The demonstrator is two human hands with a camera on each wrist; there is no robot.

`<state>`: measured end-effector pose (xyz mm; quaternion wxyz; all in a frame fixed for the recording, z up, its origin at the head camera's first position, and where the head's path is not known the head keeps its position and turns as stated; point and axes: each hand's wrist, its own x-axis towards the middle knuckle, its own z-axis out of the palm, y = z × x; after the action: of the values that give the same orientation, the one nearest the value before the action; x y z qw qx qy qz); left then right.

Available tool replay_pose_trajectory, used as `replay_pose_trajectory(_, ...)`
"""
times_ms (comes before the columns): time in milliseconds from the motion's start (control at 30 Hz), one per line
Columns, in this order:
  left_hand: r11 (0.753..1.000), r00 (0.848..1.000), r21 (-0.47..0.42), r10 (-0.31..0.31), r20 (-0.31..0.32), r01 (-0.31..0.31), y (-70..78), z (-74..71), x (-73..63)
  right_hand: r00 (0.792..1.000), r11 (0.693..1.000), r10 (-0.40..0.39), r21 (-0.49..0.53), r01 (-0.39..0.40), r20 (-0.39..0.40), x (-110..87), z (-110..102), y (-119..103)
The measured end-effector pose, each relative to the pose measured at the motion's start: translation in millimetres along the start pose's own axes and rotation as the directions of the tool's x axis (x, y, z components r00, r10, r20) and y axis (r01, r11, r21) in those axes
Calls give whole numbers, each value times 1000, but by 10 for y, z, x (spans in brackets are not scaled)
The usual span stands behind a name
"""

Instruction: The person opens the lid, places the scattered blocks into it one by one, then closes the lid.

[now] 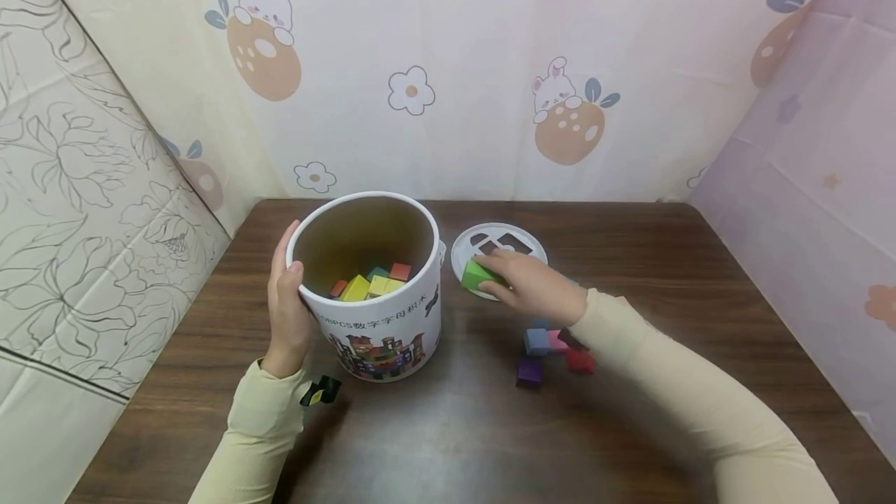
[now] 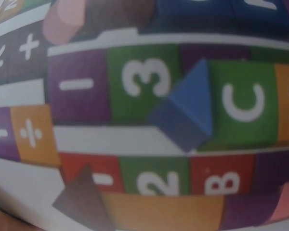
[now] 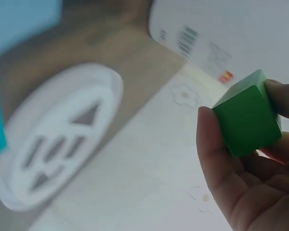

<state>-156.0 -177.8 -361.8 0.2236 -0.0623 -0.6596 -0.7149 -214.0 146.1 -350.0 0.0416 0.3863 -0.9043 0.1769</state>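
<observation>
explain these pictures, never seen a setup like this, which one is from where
There's no machine: a person works with two bare hands. The widest picture comes from a camera on the head, the other two from cameras on the wrists. The left hand touches a white bucket whose printed side fills the left wrist picture; coloured blocks lie inside. The right hand has a green block in its grip. On the brown table lie a white disc with cut-out shapes and several loose blocks.

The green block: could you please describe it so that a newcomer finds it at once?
On the brown table stands a white bucket, with a round white lid to its right. In the head view, the right hand partly covers this lid and grips the green block, the only block held in a hand.
</observation>
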Motion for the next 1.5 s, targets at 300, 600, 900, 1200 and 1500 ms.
replay_pose_trajectory(300,1000,1000,7,7,3,-7,-1,-7,2,999,999,44,19,-44,-13,186,-481,-123)
replay_pose_trajectory(600,1000,1000,12,10,5,-10,-10,-8,4,997,1000,-14,0,14,-79,351,-838,-285)
replay_pose_trajectory(900,999,1000,34,-2,-7,2,7,-4,-8,982,991,-131,-2,132,-136,698,-965,-543)
replay_pose_trajectory(1200,999,1000,43,-1,-8,2,-11,-4,0,985,985,-173,-15,173,-19,1053,-818,-883)
replay_pose_trajectory(1500,998,1000,55,-1,0,1,-21,-13,2,970,972,-236,0,237,51,1280,-490,-993)
